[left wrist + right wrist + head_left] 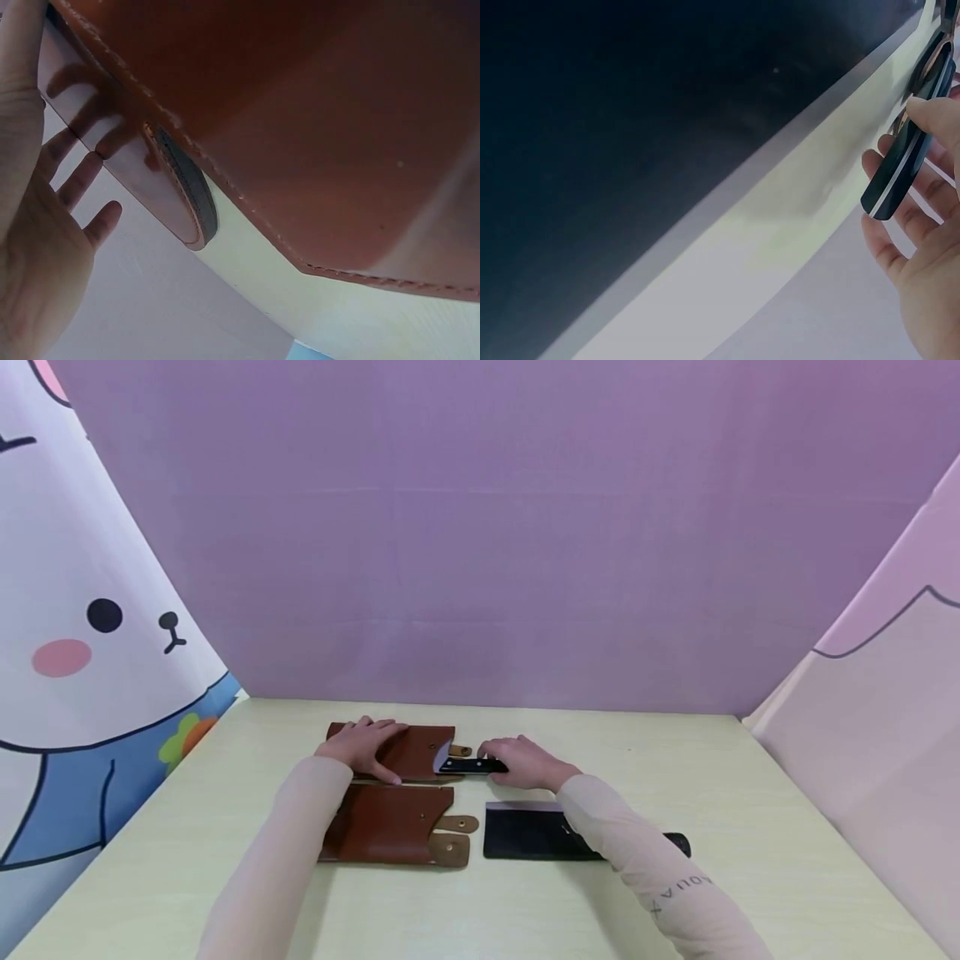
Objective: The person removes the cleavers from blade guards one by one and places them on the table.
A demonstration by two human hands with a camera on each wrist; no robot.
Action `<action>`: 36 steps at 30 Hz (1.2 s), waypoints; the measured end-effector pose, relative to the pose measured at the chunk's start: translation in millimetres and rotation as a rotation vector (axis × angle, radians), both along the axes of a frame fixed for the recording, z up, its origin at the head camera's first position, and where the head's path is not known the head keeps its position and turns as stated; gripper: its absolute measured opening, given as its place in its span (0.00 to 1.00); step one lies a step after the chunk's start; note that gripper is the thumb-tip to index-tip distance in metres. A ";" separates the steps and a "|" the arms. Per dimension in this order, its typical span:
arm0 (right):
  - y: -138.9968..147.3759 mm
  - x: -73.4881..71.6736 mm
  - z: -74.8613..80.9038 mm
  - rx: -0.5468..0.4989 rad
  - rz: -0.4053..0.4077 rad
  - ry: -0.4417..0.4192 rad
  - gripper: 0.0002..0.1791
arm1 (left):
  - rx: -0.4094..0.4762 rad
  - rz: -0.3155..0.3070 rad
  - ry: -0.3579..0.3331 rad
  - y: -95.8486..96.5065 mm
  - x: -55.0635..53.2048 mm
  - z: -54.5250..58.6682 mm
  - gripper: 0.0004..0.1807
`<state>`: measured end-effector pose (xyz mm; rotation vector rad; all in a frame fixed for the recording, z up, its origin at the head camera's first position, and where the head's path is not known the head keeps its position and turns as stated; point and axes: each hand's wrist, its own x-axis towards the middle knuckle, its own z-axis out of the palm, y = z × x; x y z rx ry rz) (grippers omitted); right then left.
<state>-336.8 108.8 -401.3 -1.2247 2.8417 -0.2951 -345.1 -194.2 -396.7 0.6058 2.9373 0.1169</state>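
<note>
In the head view my left hand (pixel 362 747) rests with spread fingers on the left part of a brown leather knife sheath (pixel 420 750), the farther of two. My right hand (pixel 525 762) grips the black riveted handle of a knife (pixel 468 766). A short stretch of its blade shows at the sheath's right end; the head view does not show whether the rest lies inside. The right wrist view shows thumb and fingers around the handle (pixel 900 169). Extended fingers of the left hand (pixel 52 217) appear beside the sheath in the left wrist view.
Nearer me lies a second brown leather sheath (pixel 386 827) with snap straps at its right end. Right of it is a black blade cover (pixel 525 835) with a pale edge; a black handle end (pixel 678 842) shows beyond my forearm. A purple backdrop (pixel 480 568) stands behind the table.
</note>
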 end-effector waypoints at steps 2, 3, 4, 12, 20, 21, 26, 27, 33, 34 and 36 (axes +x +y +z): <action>-1.3 0.1 -0.1 -0.001 -0.001 -0.006 0.17 | -0.001 -0.004 0.004 -1.1 -0.8 -0.9 0.56; -1.8 0.2 -0.3 0.001 -0.002 -0.008 0.17 | -0.002 -0.008 0.006 -1.5 -1.3 -1.4 0.56; -2.3 0.2 -0.6 0.003 -0.003 -0.009 0.17 | -0.002 -0.012 0.007 -2.0 -2.1 -2.0 0.56; -3.9 0.8 -1.7 0.011 -0.008 -0.006 0.18 | 0.008 -0.034 -0.003 -2.4 -7.5 -3.0 0.56; -5.0 1.2 -2.1 0.022 -0.011 0.005 0.17 | 0.025 -0.047 -0.004 1.3 -5.4 0.5 0.54; -5.1 1.2 -2.3 0.025 -0.013 0.007 0.18 | 0.025 -0.048 -0.005 1.7 -5.3 0.9 0.54; -5.6 2.3 -1.4 0.030 -0.015 0.017 0.17 | 0.020 -0.049 -0.009 4.2 -4.2 3.5 0.53; -5.7 2.7 -1.1 0.027 -0.014 0.016 0.17 | 0.018 -0.051 -0.007 4.5 -3.9 3.9 0.53; -6.2 4.2 -0.5 0.039 -0.015 0.026 0.17 | 0.005 -0.086 0.030 4.0 -4.9 2.7 0.53; -6.2 4.1 -0.6 0.044 -0.016 0.031 0.17 | -0.001 -0.091 0.039 3.9 -5.5 2.1 0.53; -5.9 3.9 -0.7 0.049 -0.015 0.040 0.17 | -0.011 -0.098 0.054 3.6 -6.6 1.2 0.53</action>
